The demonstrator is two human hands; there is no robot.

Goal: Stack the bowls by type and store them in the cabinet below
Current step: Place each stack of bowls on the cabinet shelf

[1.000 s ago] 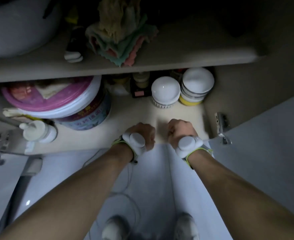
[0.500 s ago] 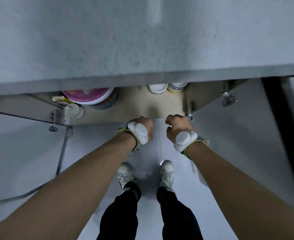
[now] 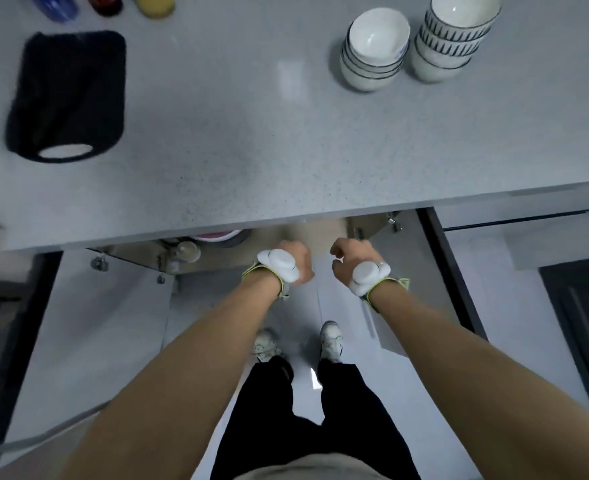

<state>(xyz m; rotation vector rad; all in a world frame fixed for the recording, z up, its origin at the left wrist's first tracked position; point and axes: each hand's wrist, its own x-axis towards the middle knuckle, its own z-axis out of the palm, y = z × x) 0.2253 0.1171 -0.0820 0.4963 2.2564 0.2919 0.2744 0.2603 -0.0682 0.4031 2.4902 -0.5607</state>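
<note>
Two bowl stacks stand at the back right of the grey counter [image 3: 251,161]: a stack of white bowls with thin dark lines [image 3: 372,53], and to its right a stack of bowls with a dark triangle pattern [image 3: 454,39]. Below the counter's front edge the cabinet [image 3: 324,230] stands open, its inside mostly hidden. My left hand [image 3: 293,259] and my right hand [image 3: 350,256] hang curled in front of the opening, below the counter, with nothing in them. Each wrist carries a white device on a strap.
A black towel with a white roll end [image 3: 68,95] lies at the counter's left. Coloured bottle tops [image 3: 102,3] show at the back left edge. The cabinet doors [image 3: 435,282] swing out on both sides. A pink-lidded tub [image 3: 217,237] peeks from inside. My feet [image 3: 298,344] stand on the pale floor.
The view has risen from inside the cabinet to above the counter, so the stored bowls are hidden and two counter stacks appear. Both hands have come out of the cabinet, still curled.
</note>
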